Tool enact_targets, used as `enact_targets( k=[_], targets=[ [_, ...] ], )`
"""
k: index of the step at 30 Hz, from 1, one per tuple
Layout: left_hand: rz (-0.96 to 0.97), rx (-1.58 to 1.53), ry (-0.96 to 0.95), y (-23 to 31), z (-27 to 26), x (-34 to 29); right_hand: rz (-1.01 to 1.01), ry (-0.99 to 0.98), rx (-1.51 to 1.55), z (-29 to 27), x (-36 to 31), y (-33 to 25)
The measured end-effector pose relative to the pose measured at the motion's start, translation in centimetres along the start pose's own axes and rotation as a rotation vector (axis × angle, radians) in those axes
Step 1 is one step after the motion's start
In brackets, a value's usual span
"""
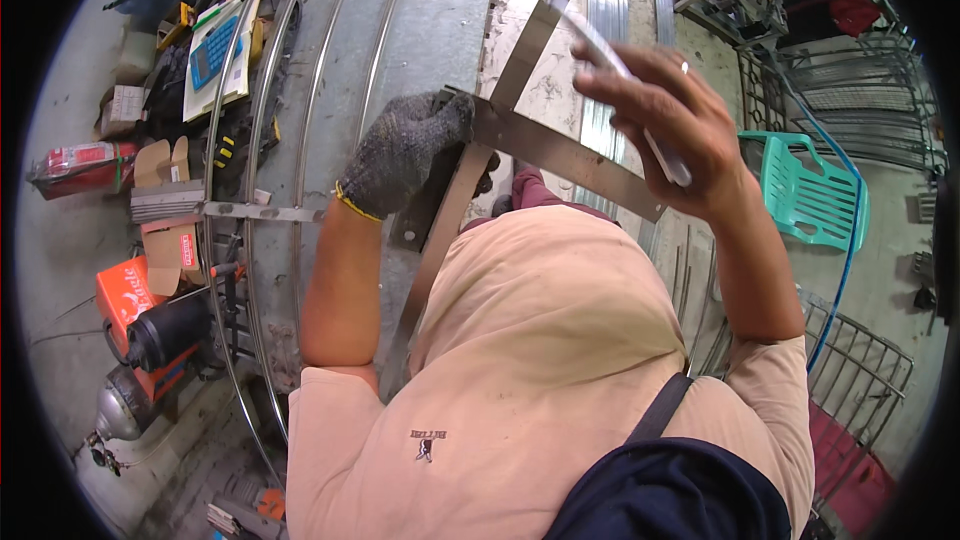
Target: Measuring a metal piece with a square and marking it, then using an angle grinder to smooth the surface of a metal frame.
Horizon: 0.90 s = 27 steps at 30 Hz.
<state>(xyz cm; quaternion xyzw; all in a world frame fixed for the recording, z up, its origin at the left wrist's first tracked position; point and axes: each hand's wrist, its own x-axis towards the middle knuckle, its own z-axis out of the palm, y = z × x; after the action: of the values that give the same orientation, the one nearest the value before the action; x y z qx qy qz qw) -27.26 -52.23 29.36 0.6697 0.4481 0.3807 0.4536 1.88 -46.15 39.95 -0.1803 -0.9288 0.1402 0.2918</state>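
My left hand, in a dark grey knit glove with a yellow-trimmed cuff, is closed on the end of a flat steel bar. This bar runs down to the right and has a small hole near its far end. It crosses a longer flat metal bar that slopes from the top toward my body. Under the glove a darker metal piece is partly hidden. My bare right hand is raised above the bar's right end. Its fingers hold a slim white pen-shaped stick, blurred by motion, tilted up to the left.
Shiny bent metal tubes lie along the grey metal-topped bench at left. Beyond them are a blue calculator, cardboard boxes and an orange box. At right stand a turquoise plastic stool, a blue hose and metal grilles.
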Motion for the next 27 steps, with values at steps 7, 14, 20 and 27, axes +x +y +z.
enact_targets(
  k=[7,14,20,27],
  targets=[
    [-0.405,-0.443,0.060,3.2,-2.2,0.2,-0.148,0.050,-0.277,0.8,5.7,-0.6],
    [-0.429,-0.438,0.044,2.2,-1.5,-0.9,-0.219,-0.267,-0.361,4.2,5.6,1.3],
    [-0.345,-0.342,0.009,0.2,-0.7,-1.7,-0.302,-0.387,-0.404,6.0,5.9,3.5],
    [-0.372,-0.387,0.031,-3.8,0.0,-3.2,-0.216,-0.414,-0.483,6.6,6.5,5.6]
  ],
)
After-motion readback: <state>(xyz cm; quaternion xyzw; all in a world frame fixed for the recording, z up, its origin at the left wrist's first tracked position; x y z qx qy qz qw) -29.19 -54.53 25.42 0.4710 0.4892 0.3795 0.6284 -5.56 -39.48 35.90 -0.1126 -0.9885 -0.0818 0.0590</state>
